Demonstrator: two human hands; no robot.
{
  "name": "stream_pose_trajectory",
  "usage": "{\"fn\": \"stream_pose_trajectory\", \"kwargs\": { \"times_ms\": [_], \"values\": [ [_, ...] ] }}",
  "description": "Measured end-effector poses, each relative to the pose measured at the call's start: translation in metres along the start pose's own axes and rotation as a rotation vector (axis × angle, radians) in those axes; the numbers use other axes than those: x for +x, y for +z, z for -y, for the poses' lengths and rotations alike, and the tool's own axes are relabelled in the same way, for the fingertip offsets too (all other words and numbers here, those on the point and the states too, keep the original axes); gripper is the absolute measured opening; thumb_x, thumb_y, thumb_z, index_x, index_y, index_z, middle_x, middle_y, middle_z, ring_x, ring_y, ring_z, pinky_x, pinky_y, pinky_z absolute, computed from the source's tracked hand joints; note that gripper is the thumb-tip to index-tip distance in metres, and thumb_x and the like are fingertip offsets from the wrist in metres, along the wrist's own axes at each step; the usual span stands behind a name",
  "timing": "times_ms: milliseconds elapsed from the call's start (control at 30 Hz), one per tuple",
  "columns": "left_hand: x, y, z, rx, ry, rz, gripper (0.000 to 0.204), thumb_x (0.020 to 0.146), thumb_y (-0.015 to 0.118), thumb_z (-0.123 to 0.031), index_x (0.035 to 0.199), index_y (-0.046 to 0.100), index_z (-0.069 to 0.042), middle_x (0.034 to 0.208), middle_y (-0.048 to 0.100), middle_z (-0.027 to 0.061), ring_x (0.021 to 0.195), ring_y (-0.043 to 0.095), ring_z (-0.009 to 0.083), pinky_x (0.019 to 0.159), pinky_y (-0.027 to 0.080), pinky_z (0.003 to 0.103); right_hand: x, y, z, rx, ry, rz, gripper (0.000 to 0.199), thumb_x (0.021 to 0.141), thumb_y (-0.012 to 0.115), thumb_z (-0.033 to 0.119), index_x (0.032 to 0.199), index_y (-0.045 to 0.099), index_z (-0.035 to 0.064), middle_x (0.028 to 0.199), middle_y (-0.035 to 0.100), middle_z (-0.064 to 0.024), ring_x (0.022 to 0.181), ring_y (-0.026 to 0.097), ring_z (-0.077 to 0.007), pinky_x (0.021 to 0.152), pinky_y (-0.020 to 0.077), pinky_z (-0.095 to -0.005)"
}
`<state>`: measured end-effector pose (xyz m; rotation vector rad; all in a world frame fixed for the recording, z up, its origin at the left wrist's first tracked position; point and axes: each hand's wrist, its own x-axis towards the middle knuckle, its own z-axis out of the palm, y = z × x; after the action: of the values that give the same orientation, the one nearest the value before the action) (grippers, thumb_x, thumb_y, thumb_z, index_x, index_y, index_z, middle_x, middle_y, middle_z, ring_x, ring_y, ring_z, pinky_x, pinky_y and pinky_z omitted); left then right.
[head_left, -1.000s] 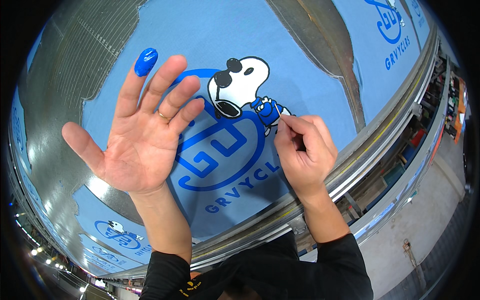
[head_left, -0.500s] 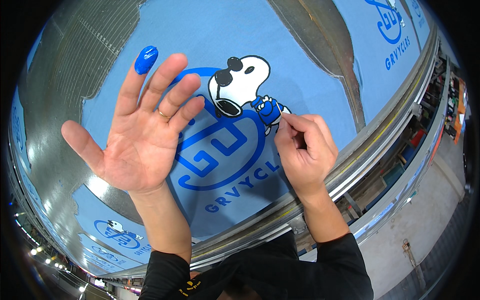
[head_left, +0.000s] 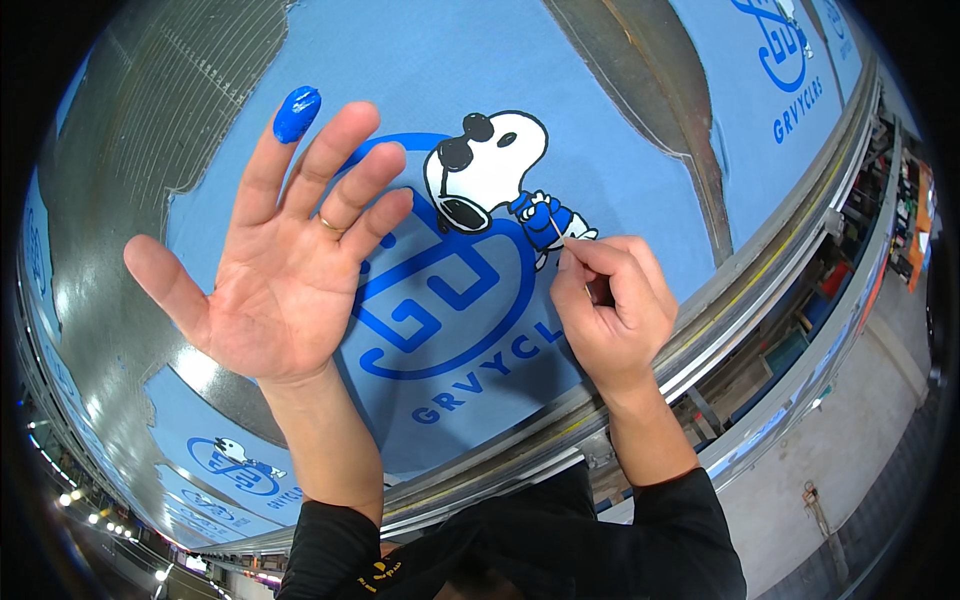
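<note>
A light blue fabric panel (head_left: 400,60) lies flat, printed with a white cartoon dog (head_left: 505,165) in dark glasses and a blue outfit. Between thumb and forefinger, my right hand (head_left: 622,315) pinches a thin pale stick (head_left: 557,229). The stick's tip is over the dog's blue outfit; whether it touches the cloth I cannot tell. My left hand (head_left: 285,280) is held palm up, fingers spread, left of the print. Wet-looking blue paint (head_left: 297,115) coats its index fingertip. A ring (head_left: 331,225) sits on one of its fingers.
The panel lies on a dark, glossy table (head_left: 120,180). More printed blue panels lie at the upper right (head_left: 770,160) and lower left (head_left: 240,465). A metal rail (head_left: 740,325) runs along the table's near right edge, with clutter (head_left: 910,230) stored beyond it.
The stick's tip has shifted slightly across the blue outfit, toward me. The view has moved a little, and my left hand keeps its spread pose.
</note>
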<state>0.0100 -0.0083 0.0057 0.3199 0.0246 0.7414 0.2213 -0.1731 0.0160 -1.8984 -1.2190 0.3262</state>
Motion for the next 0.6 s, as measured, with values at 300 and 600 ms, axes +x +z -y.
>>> {"fn": "stream_pose_trajectory", "kwargs": {
  "times_ms": [300, 600],
  "values": [
    [0.0000, -0.0006, -0.0008, 0.018, 0.000, 0.005, 0.107, 0.099, 0.036, -0.077, 0.164, 0.006, 0.002, 0.169, 0.007, 0.0320, 0.156, 0.017, 0.0475, 0.126, 0.016, 0.060, 0.0027, 0.0014, 0.0001, -0.034, -0.040, -0.005, 0.021, 0.074, 0.077, -0.012, 0.092, 0.073, -0.0035, 0.077, 0.066, -0.0086, 0.060, 0.060, -0.0118, 0.051, 0.0448, -0.0230],
    [0.0008, -0.0003, 0.0002, 0.024, -0.003, 0.009, 0.107, 0.099, 0.035, -0.078, 0.164, 0.007, 0.002, 0.169, 0.009, 0.0315, 0.155, 0.019, 0.0466, 0.126, 0.017, 0.060, 0.0042, 0.0025, 0.0016, -0.028, -0.027, -0.005, 0.021, 0.075, 0.077, -0.012, 0.093, 0.073, -0.0034, 0.076, 0.066, -0.0088, 0.061, 0.061, -0.0129, 0.052, 0.0461, -0.0239]
  ]
}}
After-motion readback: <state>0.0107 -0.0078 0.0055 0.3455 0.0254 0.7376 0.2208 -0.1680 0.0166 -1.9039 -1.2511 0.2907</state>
